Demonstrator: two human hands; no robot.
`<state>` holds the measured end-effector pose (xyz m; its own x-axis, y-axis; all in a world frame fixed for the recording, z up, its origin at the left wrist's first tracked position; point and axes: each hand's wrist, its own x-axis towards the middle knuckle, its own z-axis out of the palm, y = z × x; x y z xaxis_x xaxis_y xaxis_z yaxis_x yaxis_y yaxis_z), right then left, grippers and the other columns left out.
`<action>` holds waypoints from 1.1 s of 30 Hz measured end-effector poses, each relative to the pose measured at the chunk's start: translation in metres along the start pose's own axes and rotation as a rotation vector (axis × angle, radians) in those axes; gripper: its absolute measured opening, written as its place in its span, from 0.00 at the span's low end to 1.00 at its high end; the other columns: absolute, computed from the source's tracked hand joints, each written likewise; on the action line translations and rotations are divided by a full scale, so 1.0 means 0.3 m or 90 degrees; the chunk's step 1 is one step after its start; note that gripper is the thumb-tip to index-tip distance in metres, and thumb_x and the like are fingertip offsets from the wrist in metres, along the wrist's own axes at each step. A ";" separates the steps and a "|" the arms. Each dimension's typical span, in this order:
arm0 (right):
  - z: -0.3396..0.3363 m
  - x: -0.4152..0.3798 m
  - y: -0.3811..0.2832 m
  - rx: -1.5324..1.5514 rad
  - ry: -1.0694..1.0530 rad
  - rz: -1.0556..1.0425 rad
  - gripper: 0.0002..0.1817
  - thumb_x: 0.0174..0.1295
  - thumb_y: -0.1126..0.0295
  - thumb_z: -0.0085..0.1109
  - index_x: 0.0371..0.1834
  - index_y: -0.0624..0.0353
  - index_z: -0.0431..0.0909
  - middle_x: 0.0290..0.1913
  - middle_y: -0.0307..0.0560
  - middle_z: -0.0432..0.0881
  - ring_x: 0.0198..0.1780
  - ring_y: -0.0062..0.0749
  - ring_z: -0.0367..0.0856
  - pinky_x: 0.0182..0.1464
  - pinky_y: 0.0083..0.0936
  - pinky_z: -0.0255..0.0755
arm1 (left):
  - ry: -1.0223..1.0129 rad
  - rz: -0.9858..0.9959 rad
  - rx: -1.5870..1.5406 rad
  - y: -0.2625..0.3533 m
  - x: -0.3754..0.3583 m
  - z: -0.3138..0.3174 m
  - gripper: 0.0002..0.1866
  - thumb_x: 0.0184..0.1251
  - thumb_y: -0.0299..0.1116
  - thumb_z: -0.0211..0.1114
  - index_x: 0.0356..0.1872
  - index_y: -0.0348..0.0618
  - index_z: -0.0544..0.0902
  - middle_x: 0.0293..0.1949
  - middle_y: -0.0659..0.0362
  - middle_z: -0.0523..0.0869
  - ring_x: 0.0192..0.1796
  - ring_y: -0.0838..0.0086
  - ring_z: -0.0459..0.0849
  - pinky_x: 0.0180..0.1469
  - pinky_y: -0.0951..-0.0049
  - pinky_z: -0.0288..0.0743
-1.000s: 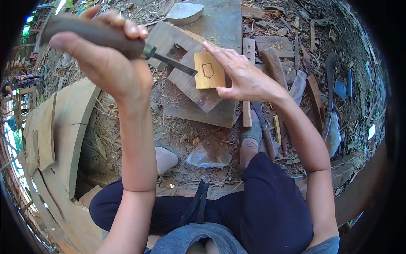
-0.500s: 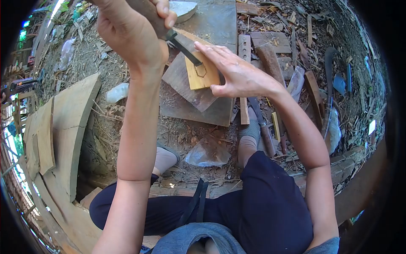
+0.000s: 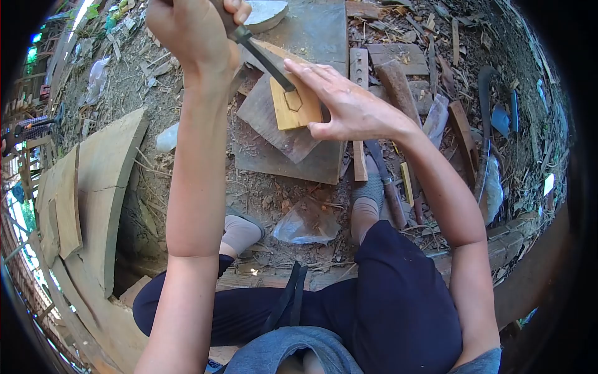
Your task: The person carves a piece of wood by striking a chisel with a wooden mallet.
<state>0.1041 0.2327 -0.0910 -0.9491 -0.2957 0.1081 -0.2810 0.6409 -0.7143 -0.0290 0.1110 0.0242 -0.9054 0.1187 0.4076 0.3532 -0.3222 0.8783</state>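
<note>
My left hand [image 3: 193, 31] is wrapped round the dark handle of a chisel [image 3: 268, 62], at the top of the view. The chisel slants down to the right, its tip at the upper edge of a hexagon outline on a yellowish wood block [image 3: 299, 107]. My right hand [image 3: 346, 106] lies along the block's right side, fingers stretched out and thumb apart, near its lower corner. Beneath the block is a greyish wood piece [image 3: 268, 118], resting on a larger worn board [image 3: 311, 165].
A pale stone [image 3: 265, 14] sits at the board's top. A plastic bag [image 3: 305, 225] lies between my feet. On the right are a knife [image 3: 389, 181], wood pieces [image 3: 461, 128] and a curved tool [image 3: 484, 118]. Large planks [image 3: 115, 187] lean at the left.
My left hand and forearm have moved slightly left, and the chisel's tip has shifted a little up and left to the outline's edge. My right hand stays nearly still.
</note>
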 end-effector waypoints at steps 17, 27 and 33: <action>-0.006 0.002 0.019 0.022 -0.003 -0.013 0.54 0.50 0.58 0.62 0.81 0.69 0.50 0.75 0.63 0.65 0.79 0.53 0.58 0.81 0.40 0.55 | -0.085 0.000 0.088 -0.023 0.022 -0.082 0.22 0.75 0.50 0.66 0.34 0.39 0.75 0.26 0.58 0.76 0.21 0.76 0.73 0.20 0.75 0.67; -0.005 0.003 0.023 0.035 0.005 -0.016 0.54 0.49 0.58 0.61 0.81 0.68 0.50 0.75 0.62 0.65 0.79 0.52 0.58 0.81 0.40 0.55 | -0.146 0.007 -0.074 0.029 -0.045 -0.069 0.13 0.74 0.32 0.64 0.30 0.39 0.73 0.23 0.60 0.74 0.17 0.79 0.71 0.17 0.76 0.63; -0.006 0.003 0.022 0.029 -0.002 0.003 0.54 0.49 0.59 0.61 0.81 0.68 0.50 0.76 0.62 0.64 0.80 0.53 0.56 0.81 0.40 0.55 | -0.030 0.014 0.014 0.004 -0.039 -0.002 0.12 0.78 0.35 0.64 0.34 0.46 0.72 0.19 0.68 0.71 0.13 0.85 0.70 0.11 0.82 0.60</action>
<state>0.1012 0.2379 -0.0943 -0.9499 -0.2954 0.1025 -0.2701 0.6098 -0.7451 -0.0179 0.1087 0.0204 -0.8855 0.1568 0.4374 0.3781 -0.3038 0.8745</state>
